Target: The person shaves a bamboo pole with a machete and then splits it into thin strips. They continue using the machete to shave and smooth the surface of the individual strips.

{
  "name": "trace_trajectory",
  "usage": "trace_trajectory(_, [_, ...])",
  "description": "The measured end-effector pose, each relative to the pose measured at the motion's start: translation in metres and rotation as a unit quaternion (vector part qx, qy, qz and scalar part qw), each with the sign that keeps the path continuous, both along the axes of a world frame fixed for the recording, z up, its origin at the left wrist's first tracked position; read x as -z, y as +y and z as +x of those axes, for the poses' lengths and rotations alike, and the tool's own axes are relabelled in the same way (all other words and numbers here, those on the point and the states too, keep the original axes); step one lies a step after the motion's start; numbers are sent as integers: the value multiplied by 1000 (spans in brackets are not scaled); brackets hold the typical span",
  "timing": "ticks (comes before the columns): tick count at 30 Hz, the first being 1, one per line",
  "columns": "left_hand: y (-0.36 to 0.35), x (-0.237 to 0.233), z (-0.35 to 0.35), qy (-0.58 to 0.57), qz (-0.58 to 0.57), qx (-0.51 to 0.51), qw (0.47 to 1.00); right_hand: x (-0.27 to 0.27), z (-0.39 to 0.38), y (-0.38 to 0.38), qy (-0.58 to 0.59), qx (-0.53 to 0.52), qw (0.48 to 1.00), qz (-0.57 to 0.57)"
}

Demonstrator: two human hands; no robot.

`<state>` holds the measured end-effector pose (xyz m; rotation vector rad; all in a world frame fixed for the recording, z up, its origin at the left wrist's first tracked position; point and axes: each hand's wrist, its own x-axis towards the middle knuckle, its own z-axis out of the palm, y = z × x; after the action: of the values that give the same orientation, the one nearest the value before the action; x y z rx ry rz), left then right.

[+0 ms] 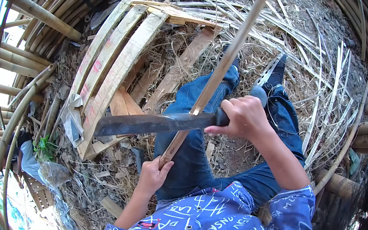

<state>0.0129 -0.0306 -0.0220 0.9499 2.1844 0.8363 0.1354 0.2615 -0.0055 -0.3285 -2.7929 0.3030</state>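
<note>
My left hand [154, 175] is closed round the lower end of a long bamboo strip [230, 56], just above my lap. The strip slants up and away across my left thigh. In my right hand [244, 117] is the dark handle of a machete [146, 125], its broad blade pointing left. That blade lies across the strip, hiding a short length of it. Right above the crossing, a pale, freshly cut spot shows on the bamboo. My legs in blue jeans [190, 157] are below the blade.
A slatted wooden pallet piece [122, 57] lies on the ground at left. Thin split strips [327, 109] and shavings litter the floor ahead and to the right. Bamboo poles [44, 15] line both sides. Another person [29, 156] is partly visible at far left.
</note>
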Motion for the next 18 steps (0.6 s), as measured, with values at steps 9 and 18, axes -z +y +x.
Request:
trace_trajectory(9, [-8, 13, -1, -28, 42, -41, 998, 1, -4, 9, -3, 16, 1000, 4])
trace_trajectory(18, [-12, 14, -2, -73, 43, -67, 994, 6, 28, 35, 20, 53, 998, 32])
